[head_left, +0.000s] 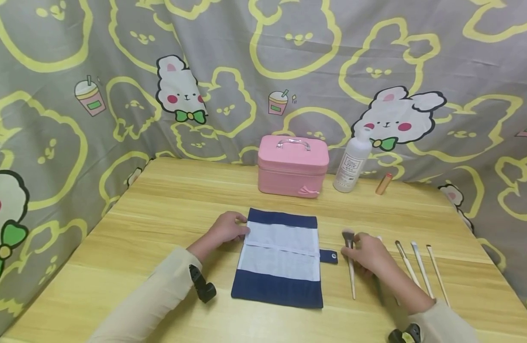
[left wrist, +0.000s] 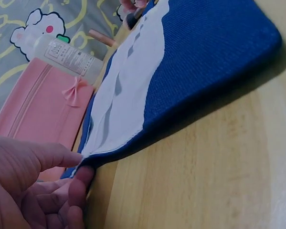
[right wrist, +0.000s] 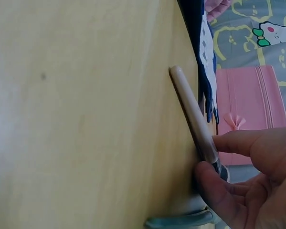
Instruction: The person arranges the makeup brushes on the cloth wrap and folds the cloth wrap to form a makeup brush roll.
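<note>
A navy fabric brush roll (head_left: 277, 288) with pale inner pockets lies unfolded on the table, its snap tab (head_left: 329, 257) out to the right. My left hand (head_left: 226, 227) pinches its left edge near the upper corner; the left wrist view shows thumb and finger on either side of the fabric (left wrist: 119, 114). To the right of the roll, my right hand (head_left: 372, 252) holds a makeup brush (head_left: 352, 281) between thumb and finger near its ferrule. Its bristles point away from me and its pale handle (right wrist: 193, 112) points toward me. A green-handled item (right wrist: 181, 220) lies near that hand.
Several more brushes (head_left: 423, 269) lie in a row to the right, partly behind my right forearm. A pink case (head_left: 292, 166), a white pump bottle (head_left: 352, 164) and a small orange-brown tube (head_left: 384, 184) stand at the back, before a patterned curtain (head_left: 229, 38).
</note>
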Available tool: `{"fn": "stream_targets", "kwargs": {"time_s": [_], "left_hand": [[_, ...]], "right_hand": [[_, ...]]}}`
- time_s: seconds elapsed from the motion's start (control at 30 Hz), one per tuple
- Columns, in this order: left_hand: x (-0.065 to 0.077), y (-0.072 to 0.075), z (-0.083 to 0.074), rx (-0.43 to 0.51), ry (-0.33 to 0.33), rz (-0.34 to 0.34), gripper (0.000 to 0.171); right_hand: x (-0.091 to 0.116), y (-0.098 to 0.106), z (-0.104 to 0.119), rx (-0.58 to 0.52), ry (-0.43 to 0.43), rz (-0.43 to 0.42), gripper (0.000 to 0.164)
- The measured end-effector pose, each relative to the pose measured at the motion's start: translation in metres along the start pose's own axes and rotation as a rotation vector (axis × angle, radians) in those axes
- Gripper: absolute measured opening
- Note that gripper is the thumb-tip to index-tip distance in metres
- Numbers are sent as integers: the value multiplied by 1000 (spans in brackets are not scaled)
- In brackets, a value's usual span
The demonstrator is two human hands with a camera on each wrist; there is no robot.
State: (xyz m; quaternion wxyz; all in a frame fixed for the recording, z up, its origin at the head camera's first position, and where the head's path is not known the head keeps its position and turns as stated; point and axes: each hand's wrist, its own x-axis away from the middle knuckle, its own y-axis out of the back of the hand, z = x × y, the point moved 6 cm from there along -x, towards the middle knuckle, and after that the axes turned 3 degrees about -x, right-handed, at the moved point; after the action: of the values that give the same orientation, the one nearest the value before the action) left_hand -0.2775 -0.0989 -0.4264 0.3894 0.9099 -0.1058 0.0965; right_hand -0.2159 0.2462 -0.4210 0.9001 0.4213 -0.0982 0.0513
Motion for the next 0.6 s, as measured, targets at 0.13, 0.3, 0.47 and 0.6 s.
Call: {"fn": "stream_targets", "kwargs": {"time_s": [0.13,0.3,0.47,0.6], "left_hand": [[0,0,1,15,25,-14,36],[-1,1,3,63,27,-5,33],[0,1,4,126,28,26,25],[0,2,6,134,31,33,24]], "right_hand": [[-2,1,1,-11,-1,14,56],[-7,5,1,-53,18,11,54],[-13,14,11,-128,40,-11,49],[-19,20,31,-247,67,-42,45]]}}
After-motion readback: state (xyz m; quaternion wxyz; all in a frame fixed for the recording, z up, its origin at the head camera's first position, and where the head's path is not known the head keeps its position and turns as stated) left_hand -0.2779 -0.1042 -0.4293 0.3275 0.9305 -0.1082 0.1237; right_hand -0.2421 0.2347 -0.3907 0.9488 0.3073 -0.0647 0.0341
